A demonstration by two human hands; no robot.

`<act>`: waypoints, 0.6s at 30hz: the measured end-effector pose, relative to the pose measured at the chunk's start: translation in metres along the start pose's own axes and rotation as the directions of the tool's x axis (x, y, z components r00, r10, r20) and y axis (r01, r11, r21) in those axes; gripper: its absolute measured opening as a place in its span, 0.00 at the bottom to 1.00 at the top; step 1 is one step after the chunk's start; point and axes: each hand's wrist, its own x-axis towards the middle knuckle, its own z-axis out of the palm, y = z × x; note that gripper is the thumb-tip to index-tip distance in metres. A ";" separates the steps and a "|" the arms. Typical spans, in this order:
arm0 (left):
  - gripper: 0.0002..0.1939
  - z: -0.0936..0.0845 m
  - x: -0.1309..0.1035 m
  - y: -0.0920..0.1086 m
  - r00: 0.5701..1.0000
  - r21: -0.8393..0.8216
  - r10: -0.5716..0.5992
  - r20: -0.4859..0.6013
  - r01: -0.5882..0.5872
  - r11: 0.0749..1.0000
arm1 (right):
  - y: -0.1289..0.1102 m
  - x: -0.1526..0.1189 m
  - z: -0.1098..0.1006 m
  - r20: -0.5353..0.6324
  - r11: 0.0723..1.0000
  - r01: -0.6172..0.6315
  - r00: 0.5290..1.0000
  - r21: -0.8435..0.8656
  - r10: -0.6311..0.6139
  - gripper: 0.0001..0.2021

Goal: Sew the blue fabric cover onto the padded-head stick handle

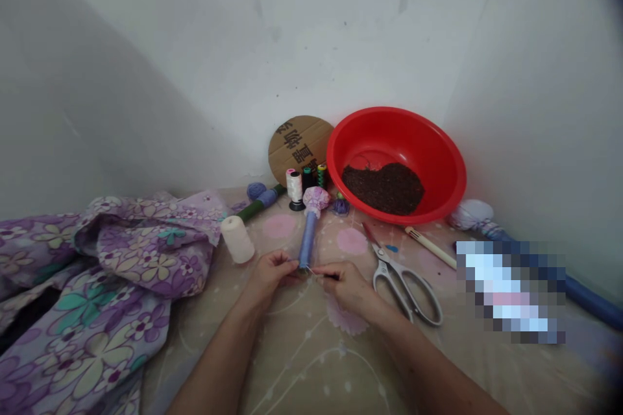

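A stick wrapped in blue yarn lies pointing away from me, with a round pink-and-white flowered fabric head at its far end. My left hand pinches the near end of this stick between thumb and fingers. Close on the other side, my right hand is closed in a pinch. A thin, pale, shiny sliver, perhaps a needle, shows at its fingertips against the stick's end. It is too small to name surely. White-handled scissors with open blades lie right of my right hand.
A red basin with dark grainy stuff stands back right, beside a cardboard disc. Several thread spools stand before the disc. A white thread cone, flowered cloth, a cream utility knife and a blue stick surround the hands.
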 end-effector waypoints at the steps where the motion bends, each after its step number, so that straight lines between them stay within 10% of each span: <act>1: 0.10 0.000 0.000 0.000 1.000 -0.002 0.001 0.001 -0.001 1.000 | 0.000 0.000 0.000 0.004 1.000 0.001 1.000 0.004 -0.001 0.17; 18: 0.12 0.002 0.002 -0.002 1.000 0.012 0.008 0.003 -0.008 1.000 | 0.000 0.001 0.003 -0.037 1.000 -0.007 0.999 -0.002 0.007 0.15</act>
